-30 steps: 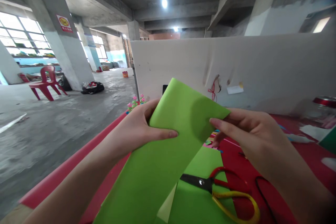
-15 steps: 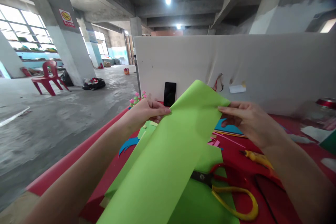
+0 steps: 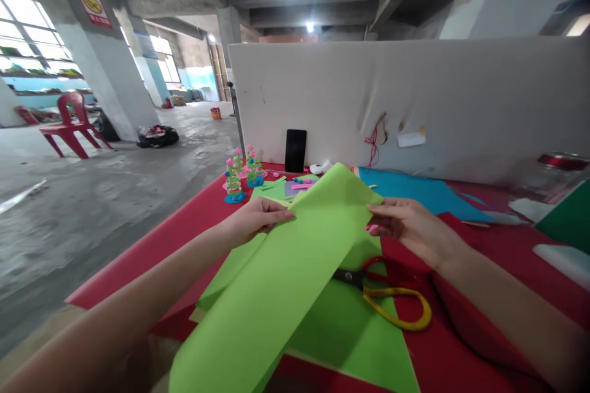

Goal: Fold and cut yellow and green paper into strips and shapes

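Note:
A sheet of light green paper [image 3: 295, 258] curves across the middle of the view, raised off the table. My left hand [image 3: 260, 218] pinches its left edge between thumb and fingers. On the other side, my right hand [image 3: 405, 224] grips the paper near its right corner, the fingers closed. Beneath lie more green sheets [image 3: 350, 334]. Scissors [image 3: 391, 295] with one red and one yellow handle rest on those sheets; the raised paper hides their blade tips.
The table has a red cover [image 3: 152, 245]. Small paper trees [image 3: 234, 184] on blue bases stand at the back left. A black phone [image 3: 295, 150] leans against the white panel [image 3: 322, 86]. Blue paper [image 3: 415, 190] lies behind my right hand. A red-lidded jar [image 3: 560, 175] stands far right.
The view has tipped down, showing more of the tabletop. Both hands have come lower with the green paper, still holding it at its edges. The paper trees are now in full view.

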A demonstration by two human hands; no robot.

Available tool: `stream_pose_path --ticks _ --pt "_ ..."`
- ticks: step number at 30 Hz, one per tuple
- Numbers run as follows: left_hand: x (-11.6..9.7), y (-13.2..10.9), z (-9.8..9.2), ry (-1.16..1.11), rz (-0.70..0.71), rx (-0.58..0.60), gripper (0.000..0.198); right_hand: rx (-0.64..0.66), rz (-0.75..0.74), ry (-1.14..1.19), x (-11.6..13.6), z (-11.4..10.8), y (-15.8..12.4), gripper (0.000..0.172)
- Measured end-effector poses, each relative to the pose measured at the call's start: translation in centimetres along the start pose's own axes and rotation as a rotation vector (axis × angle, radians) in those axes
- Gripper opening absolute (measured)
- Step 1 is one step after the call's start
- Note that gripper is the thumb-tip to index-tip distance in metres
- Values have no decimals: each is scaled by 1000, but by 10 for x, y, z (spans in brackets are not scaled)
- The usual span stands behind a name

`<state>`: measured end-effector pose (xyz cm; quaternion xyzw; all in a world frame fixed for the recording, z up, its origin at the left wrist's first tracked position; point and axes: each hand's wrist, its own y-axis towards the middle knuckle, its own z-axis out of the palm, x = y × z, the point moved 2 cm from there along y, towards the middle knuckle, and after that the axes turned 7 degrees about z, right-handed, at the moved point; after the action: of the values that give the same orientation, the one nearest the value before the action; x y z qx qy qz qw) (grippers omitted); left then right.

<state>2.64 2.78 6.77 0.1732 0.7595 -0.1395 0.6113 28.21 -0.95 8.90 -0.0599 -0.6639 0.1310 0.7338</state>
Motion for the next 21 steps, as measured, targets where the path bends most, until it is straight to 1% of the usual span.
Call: stream_pose_path --ticks 3,6,8,10,12,14,15,16,18,21 --pt "11 -7 10 29 -36 55 29 20 73 -39 -22 -2 -17 1" --pt "22 -11 16 49 -70 112 31 58 142 -118 -40 -4 -31 13" --pt "29 -13 17 61 -91 151 32 60 153 -196 -47 -10 -37 19" --pt "33 -15 17 75 -112 194 31 -5 98 -312 -47 -21 -38 25" --pt "34 -16 18 88 -127 250 31 -125 -19 -448 -40 -30 -36 30" --pt "32 -19 23 97 -132 314 32 -203 -148 -577 -30 -30 -33 32" --pt "31 -20 27 100 -129 343 32 -196 -197 -641 -26 -24 -31 30" --pt "30 -22 31 103 -125 369 32 -145 -227 -707 -22 -16 -29 27" --pt "28 -26 39 110 -113 408 32 49 -244 -824 -20 9 -22 22" --pt "28 -32 48 128 -87 442 35 438 -188 -936 -26 48 -9 23"
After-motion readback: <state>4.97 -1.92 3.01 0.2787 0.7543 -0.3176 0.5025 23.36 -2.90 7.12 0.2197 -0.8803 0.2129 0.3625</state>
